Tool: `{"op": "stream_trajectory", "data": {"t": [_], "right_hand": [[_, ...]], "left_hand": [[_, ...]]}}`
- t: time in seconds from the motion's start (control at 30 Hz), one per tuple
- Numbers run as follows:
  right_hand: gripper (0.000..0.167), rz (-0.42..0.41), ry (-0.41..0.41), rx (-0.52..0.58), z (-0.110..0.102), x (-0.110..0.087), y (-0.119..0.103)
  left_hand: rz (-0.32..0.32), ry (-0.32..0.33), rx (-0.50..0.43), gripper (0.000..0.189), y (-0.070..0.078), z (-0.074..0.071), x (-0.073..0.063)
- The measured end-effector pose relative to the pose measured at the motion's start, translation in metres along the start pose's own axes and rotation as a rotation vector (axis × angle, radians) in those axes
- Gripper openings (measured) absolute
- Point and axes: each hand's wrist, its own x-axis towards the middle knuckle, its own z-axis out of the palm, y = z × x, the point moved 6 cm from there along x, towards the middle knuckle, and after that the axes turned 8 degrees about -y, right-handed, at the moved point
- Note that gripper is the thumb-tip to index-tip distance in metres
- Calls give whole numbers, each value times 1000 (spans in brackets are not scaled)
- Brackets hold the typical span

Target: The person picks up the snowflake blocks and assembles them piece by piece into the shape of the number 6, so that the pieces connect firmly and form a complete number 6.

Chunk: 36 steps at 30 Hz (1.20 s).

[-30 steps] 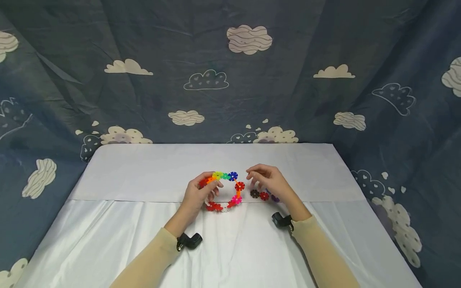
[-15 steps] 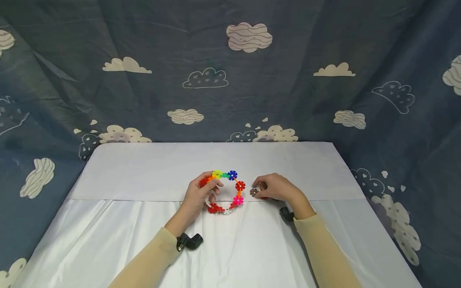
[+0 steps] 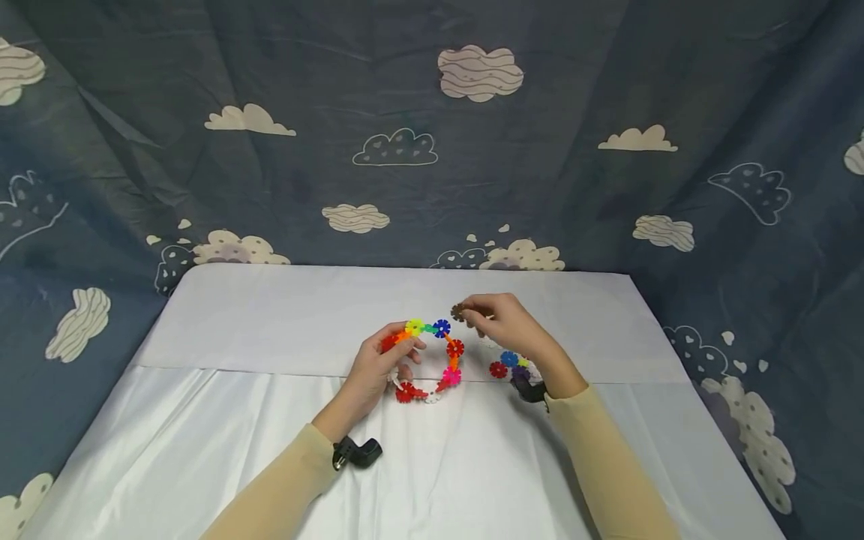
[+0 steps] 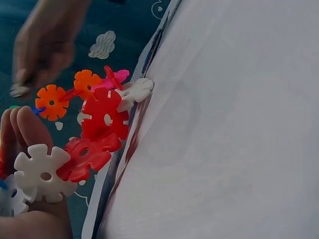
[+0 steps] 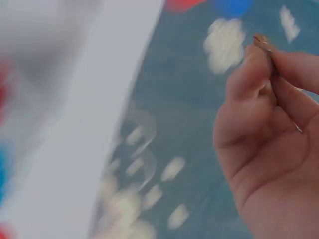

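My left hand (image 3: pixel 374 364) grips a ring of linked plastic snowflake discs at its left side, thumb over the orange and red part. Along the ring show a yellow disc (image 3: pixel 415 327), a dark blue disc (image 3: pixel 442 328) and a pink disc (image 3: pixel 451 376). In the left wrist view, white (image 4: pixel 45 172) and red discs (image 4: pixel 104 112) of the ring stand out near the fingers. Above and right of the ring, my right hand (image 3: pixel 506 321) pinches a brown snowflake disc (image 3: pixel 457 312) between thumb and fingertips, apart from the ring.
Below the right hand, a small group of loose discs lies on the white-covered table (image 3: pixel 236 435): a red disc (image 3: pixel 498 370), a blue disc (image 3: pixel 509 359), and purple, yellow and white ones partly behind the wrist. A dark cloud-patterned cloth (image 3: pixel 405 90) hangs behind the table.
My right hand has reached down to the loose discs, taken the brown one and lifted it up and left towards the ring. The left hand keeps its grip, nearly still.
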Motion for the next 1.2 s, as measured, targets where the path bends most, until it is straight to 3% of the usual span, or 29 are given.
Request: {"op": "stream_trajectory", "data": {"t": [0.17,0.3,0.47,0.6,0.8,0.9,1.03,1.2], "right_hand": [[33,-151,-100,79,12,26,-48],[20,-133,-94,88,18,39,-55],[23,-113,-79,69,21,44,-53],[25,-35,-23,154,17,45,-31],[31,196,66,417,22,41,39],[36,262,48,342,31,33,58],[36,263,22,166,39,28,64],[29,223,-54,187,52,26,64]], "left_hand": [[12,5,9,35,1,0,-1],[7,9,8,33,0,0,1],[-10,32,18,31,-2,-3,3],[-55,58,1,31,-6,-6,4],[-95,84,9,32,-12,-7,4],[-106,93,20,31,-12,-8,4],[-114,103,20,32,-12,-8,5],[-138,86,29,37,-15,-7,5]]}}
